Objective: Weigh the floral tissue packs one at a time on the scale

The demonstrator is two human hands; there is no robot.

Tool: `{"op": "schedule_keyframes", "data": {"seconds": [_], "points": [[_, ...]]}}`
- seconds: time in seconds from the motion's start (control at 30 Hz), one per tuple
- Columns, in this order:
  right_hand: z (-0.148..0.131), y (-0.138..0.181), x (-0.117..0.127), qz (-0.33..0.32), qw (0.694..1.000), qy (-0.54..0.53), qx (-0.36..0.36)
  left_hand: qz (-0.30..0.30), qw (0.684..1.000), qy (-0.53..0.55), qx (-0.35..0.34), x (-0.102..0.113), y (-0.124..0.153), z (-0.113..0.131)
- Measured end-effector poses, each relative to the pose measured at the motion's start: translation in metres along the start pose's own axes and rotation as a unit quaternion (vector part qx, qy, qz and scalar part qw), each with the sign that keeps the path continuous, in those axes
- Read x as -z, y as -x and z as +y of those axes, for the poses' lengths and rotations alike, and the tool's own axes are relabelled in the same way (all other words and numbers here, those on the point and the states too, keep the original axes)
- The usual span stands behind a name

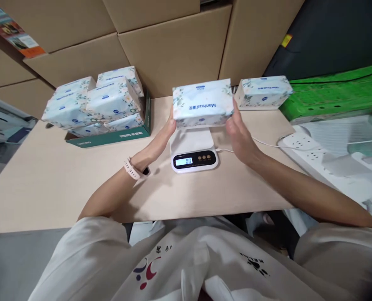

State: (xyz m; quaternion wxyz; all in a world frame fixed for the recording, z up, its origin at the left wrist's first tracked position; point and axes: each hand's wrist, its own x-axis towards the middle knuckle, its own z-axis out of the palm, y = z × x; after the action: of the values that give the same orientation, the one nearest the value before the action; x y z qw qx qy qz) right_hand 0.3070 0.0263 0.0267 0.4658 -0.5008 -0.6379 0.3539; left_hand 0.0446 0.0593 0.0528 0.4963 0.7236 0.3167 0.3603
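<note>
Between my two hands is a pack of tissues point(203, 104), pale blue and white with a floral print, held level above a white digital scale point(192, 140). My left hand point(164, 140) grips its left end and my right hand point(240, 136) its right end. The scale's lit display point(184, 161) reads 0.0, and the pack hides the back of its plate. To the left, several similar packs point(112, 100) are stacked in a green open box point(110, 140). Another tissue pack point(263, 93) sits on the table at the back right.
Cardboard boxes point(173, 50) form a wall behind the table point(48, 179). A green plastic crate point(333, 96) stands at the right. A white power strip point(308, 152) lies at the right, and a white cable point(267, 144) runs from the scale towards it.
</note>
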Motion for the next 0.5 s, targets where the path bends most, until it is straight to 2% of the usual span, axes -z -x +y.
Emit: {"op": "schedule_keyframes", "data": {"seconds": [0.07,0.13,0.23,0.3,0.37,0.43,0.5], "points": [[0.003,0.005,-0.018,-0.034,0.999,-0.011,-0.041,-0.002,1.0,-0.025,-0.007,0.003,0.023,-0.007],[0.01,0.006,-0.028,-0.06,0.996,-0.011,-0.07,0.007,1.0,-0.027,0.008,0.002,0.036,-0.013],[0.02,0.002,-0.035,-0.074,0.992,-0.001,-0.099,0.02,0.999,-0.032,0.031,0.002,0.039,-0.02],[0.018,0.0,-0.036,-0.06,0.993,0.021,-0.1,0.034,0.997,-0.05,0.049,0.006,0.035,-0.023],[0.005,-0.002,-0.033,-0.023,0.996,0.057,-0.069,0.058,0.992,-0.086,0.069,0.014,0.031,-0.02],[-0.02,-0.002,-0.021,0.024,0.994,0.109,0.003,0.093,0.984,-0.135,0.069,0.026,0.032,-0.006],[-0.051,0.002,0.0,0.055,0.982,0.165,0.074,0.125,0.975,-0.181,0.013,0.039,0.039,0.02]]}}
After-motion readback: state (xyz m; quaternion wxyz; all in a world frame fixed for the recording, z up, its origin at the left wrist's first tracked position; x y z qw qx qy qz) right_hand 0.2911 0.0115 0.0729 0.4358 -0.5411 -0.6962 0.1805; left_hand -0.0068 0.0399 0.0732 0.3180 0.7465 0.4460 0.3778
